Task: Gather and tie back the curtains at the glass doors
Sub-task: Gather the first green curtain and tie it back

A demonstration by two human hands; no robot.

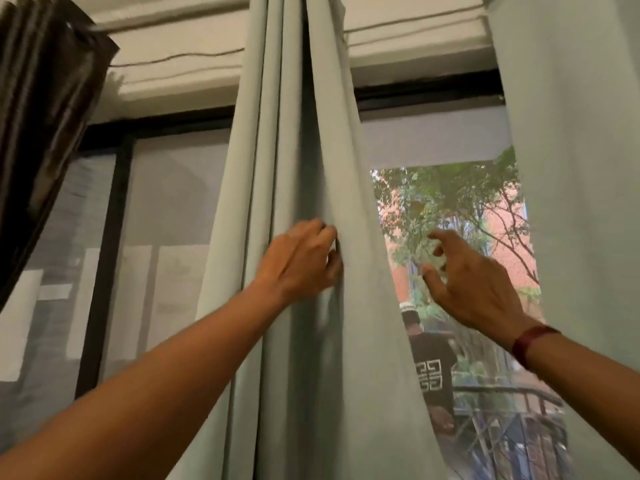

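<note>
Left hand [301, 261] on the middle curtain [287, 133], right hand [474, 282] free.
Its fingers pinch a fold of the gathered green cloth; the right hand's fingers are half-bent, holding nothing, before the glass door [450, 209]. Two green curtains hang here, the second curtain [571, 168] at the door's right edge, plus one brown curtain [45, 116] upper left.

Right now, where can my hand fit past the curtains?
Between the middle curtain and the right curtain, by the right hand. Also between the dark curtain and the middle one. Crowded in the folds at the left hand.
</note>
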